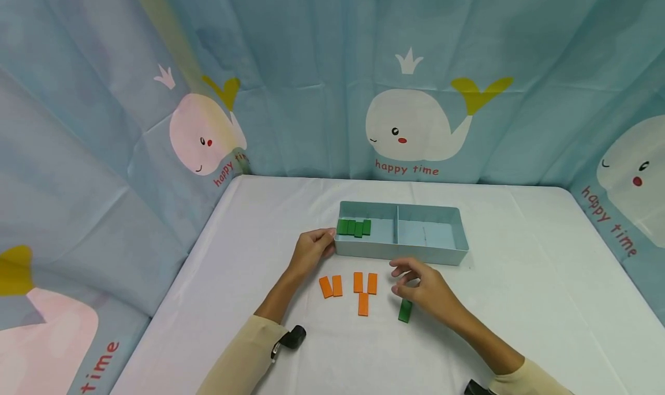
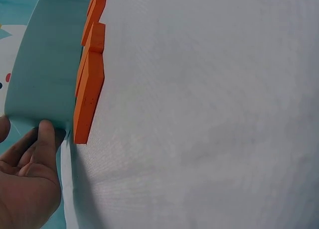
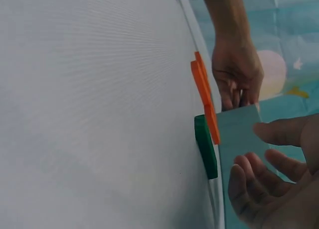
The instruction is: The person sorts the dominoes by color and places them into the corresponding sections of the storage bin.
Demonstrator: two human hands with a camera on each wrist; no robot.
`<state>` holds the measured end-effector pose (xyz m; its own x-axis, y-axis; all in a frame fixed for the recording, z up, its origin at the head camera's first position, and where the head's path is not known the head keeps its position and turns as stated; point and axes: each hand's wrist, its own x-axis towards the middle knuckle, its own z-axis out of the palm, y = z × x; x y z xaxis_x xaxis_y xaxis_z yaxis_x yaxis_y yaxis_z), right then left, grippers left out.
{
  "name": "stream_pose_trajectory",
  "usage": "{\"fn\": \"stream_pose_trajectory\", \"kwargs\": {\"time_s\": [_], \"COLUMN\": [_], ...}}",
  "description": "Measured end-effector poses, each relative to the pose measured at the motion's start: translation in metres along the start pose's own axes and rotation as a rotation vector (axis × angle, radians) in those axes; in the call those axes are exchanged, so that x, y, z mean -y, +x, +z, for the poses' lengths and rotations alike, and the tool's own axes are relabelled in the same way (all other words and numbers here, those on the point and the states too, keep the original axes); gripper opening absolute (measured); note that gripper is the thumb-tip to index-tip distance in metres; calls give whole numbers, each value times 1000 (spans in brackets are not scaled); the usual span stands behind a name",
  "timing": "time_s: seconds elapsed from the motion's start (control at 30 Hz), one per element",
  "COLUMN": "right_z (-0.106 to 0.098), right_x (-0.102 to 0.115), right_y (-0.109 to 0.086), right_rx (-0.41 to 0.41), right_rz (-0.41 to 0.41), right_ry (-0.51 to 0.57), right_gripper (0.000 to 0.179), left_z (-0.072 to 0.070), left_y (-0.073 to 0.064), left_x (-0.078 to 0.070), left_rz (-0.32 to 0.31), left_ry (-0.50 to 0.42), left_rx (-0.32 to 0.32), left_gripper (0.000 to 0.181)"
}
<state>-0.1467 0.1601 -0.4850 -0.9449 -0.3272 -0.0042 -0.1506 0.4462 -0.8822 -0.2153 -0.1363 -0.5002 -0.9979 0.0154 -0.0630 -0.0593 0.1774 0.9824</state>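
A light blue-grey box (image 1: 400, 253) with two compartments stands on the table. My left hand (image 1: 307, 253) is at its left end, thumb near the top edge and fingertips (image 2: 47, 132) against the corner. Several green tiles (image 1: 351, 227) lie side by side in the left compartment. In front of the box my right hand (image 1: 426, 291) hovers with loosely bent, spread fingers and nothing between them. One green tile (image 1: 405, 311) lies on the table just below that hand, partly hidden by it. Several orange tiles (image 1: 363, 304) lie between the two hands.
The right compartment (image 1: 433, 233) of the box holds no tiles. A white cloth covers the table (image 1: 519, 256). Blue curtains (image 1: 312, 123) with whale prints stand behind it and along both sides. Black wrist devices (image 1: 294, 337) sit near the sleeves.
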Motion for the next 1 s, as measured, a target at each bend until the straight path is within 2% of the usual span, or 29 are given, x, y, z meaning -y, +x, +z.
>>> {"fn": "stream_pose_trajectory", "kwargs": {"time_s": [0.27,0.53,1.0], "right_z": [-2,0,-4], "right_x": [-3,-5,-11], "right_y": [-9,-17,-28], "right_rx": [33,20,40], "right_rz": [38,55,36], "right_ry": [-11,-36,-91], "right_gripper": [50,53,62], "left_z": [-1,0,0], "left_y": [1,-1,1], "left_x": [1,-1,-1], "left_rz": [11,11,4], "left_ry": [6,7,7], "left_rx": [-2,-3,-1], "left_gripper": [45,43,43]}}
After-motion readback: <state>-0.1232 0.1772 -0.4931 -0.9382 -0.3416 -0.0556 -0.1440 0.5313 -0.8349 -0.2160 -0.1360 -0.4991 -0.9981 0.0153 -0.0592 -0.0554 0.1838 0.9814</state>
